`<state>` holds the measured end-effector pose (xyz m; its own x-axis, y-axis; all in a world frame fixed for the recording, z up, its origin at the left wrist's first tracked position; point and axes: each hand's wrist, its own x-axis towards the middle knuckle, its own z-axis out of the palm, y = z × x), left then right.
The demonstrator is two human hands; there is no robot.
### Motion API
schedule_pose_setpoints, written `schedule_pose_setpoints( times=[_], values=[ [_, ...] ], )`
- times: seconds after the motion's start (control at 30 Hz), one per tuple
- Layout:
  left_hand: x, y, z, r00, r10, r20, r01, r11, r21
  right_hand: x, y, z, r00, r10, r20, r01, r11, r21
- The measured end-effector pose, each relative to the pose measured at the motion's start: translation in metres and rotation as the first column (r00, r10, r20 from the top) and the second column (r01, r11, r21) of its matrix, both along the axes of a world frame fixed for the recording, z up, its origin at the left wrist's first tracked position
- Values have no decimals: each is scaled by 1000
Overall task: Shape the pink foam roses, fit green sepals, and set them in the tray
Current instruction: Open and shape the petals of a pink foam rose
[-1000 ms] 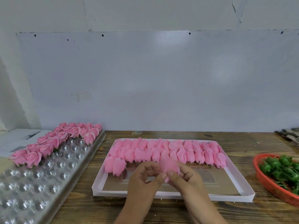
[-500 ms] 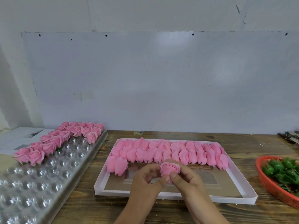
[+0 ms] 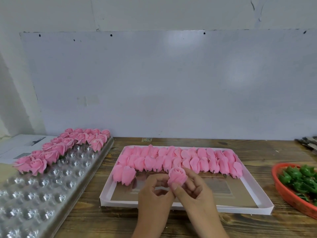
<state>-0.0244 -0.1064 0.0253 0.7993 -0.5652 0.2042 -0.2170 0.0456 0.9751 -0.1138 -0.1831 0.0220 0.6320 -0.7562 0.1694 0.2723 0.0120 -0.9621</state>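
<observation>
Head view: both hands meet low in the middle, above the near part of a shallow white cardboard tray that lies on the brown wooden table. The right hand has its grip pinched on an opened pink foam rose, thumb in front at the base and fingers behind, bloom facing up. The left hand touches the rose's left side with curled fingertips, pinching at an outer petal. Rows of closed pink foam buds fill the tray's far half. To the left, a clear plastic blister tray with round pockets carries finished pink roses along its far edge. At the right edge a red plastic basket holds green plastic sepals.
</observation>
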Motion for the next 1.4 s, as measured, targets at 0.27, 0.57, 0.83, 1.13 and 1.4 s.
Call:
schedule_pose_setpoints(
  times=[0.27, 0.57, 0.83, 1.13, 1.4],
  values=[
    [-1, 0, -5, 998, -45, 42, 46, 998, -32, 2, 3, -4, 998, -62, 2, 62, 997, 39],
    [-1, -2, 0, 979, -164, 123, 165, 986, -2, -5, -12, 6, 992, -96, -80, 94, 995, -21],
    [0, -1, -9, 886, -157, 436, 146, 987, 59, -10, -12, 20, 956, 173, 237, -273, 821, 502],
    [3, 1, -11, 795, -82, 601, 101, 995, 3, -10, -8, 20, 925, 204, 321, -371, 671, 642],
    [0, 2, -12, 765, -123, 632, 114, 992, 54, -6, -3, 18, 942, 178, 286, -321, 727, 606]
  ],
)
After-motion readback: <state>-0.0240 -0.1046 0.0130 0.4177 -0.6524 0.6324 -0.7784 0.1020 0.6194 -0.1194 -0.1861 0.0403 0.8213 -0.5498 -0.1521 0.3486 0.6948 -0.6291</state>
